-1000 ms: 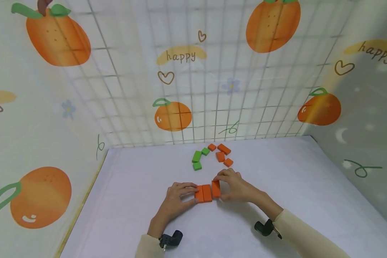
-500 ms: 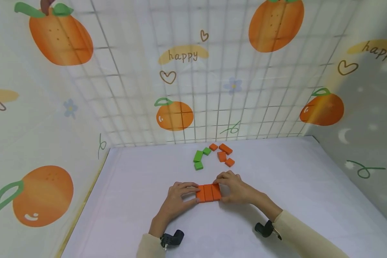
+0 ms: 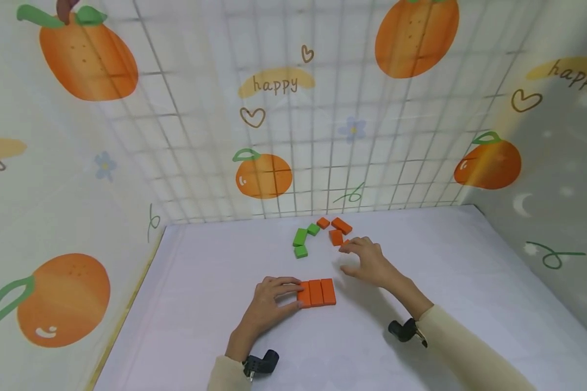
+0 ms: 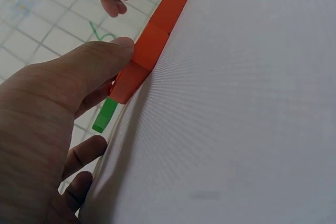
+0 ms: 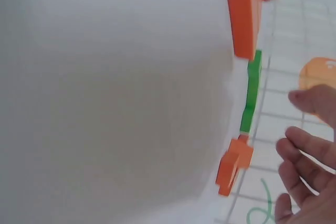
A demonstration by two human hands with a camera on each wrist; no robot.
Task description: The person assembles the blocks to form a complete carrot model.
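Three orange blocks (image 3: 316, 292) lie side by side on the pale table (image 3: 215, 255), the leftmost block (image 3: 304, 296) pinched between thumb and finger of the left hand (image 3: 273, 297). The right hand (image 3: 370, 262) holds nothing, thumb and fingers apart, near smaller orange pieces (image 3: 336, 237); green pieces (image 3: 300, 237) lie left of those.

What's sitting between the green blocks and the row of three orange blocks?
Nothing: the head view shows only bare white table between the green blocks and the orange row.
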